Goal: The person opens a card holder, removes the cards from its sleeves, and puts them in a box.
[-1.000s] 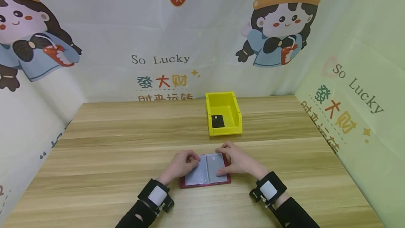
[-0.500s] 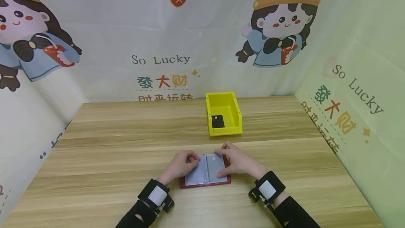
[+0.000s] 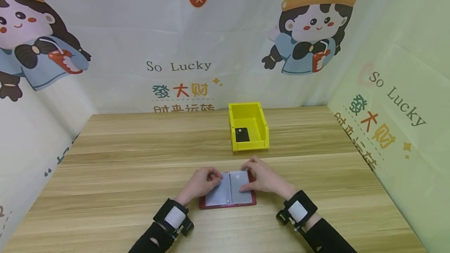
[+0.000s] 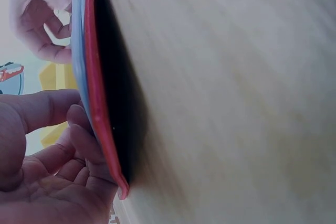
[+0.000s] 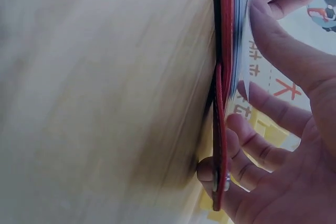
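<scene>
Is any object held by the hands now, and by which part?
The open red booklet: the right hand holds its right side, thumb on the clear page. The left hand touches its left side; whether it grips is unclear.

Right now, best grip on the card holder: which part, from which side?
I'd pinch the red flap on the right of the card holder, coming from the right: it's thin and sticks out past the pages, so a pinch could likely clear them.

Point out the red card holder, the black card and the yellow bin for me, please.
Red card holder [image 3: 229,191]: head view, on its centre fold.
Black card [image 3: 242,136]: head view, on the middle of its face.
Yellow bin [image 3: 251,145]: head view, on its front wall.
</scene>
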`<action>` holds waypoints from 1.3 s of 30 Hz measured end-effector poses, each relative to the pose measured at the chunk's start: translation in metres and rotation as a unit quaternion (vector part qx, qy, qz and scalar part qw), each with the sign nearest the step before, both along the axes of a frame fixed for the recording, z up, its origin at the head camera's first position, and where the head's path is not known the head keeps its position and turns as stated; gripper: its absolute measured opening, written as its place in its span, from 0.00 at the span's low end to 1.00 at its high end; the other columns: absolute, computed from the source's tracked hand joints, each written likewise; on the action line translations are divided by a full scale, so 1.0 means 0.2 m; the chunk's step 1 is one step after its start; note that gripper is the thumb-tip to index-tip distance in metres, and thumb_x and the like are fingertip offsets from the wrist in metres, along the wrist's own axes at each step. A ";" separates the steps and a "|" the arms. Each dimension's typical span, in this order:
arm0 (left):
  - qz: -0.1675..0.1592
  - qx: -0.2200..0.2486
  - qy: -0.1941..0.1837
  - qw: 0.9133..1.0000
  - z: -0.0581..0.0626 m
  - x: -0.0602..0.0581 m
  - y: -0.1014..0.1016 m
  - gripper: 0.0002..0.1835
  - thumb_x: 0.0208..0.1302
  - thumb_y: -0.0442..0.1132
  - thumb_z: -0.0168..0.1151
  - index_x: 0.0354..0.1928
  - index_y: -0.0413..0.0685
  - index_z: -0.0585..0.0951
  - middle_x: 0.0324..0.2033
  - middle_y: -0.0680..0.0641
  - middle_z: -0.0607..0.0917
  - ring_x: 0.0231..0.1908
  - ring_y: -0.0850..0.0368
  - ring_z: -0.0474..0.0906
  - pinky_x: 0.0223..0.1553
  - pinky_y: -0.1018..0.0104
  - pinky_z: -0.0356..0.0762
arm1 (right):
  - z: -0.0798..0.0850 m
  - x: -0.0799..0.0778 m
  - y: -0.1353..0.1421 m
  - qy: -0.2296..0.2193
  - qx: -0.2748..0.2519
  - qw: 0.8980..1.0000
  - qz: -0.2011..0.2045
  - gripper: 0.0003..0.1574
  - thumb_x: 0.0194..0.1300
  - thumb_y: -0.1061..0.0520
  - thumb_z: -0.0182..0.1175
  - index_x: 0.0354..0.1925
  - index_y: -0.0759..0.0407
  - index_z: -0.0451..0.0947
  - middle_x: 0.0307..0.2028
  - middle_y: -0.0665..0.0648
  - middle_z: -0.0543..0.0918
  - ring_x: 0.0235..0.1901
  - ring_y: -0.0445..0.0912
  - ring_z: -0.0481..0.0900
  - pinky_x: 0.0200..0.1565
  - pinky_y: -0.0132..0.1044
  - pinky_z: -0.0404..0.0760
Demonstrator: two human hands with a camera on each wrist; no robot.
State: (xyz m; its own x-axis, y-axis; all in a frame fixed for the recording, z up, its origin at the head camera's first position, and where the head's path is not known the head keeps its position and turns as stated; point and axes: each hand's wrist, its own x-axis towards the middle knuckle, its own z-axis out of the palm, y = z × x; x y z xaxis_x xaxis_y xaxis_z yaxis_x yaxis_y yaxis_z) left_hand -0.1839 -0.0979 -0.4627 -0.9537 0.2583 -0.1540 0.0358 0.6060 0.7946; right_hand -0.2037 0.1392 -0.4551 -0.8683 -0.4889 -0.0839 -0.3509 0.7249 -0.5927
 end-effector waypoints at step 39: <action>0.001 -0.013 0.039 0.999 0.00 0.03 -0.05 0.12 0.64 0.35 0.68 0.47 0.40 0.82 0.25 0.51 0.72 0.26 0.60 0.68 0.25 0.71 0.62 | -0.02 0.11 -0.10 0.024 0.061 0.989 0.131 0.29 0.72 0.41 0.59 0.68 0.43 0.74 0.41 0.50 0.73 0.38 0.41 0.68 0.37 0.31 0.64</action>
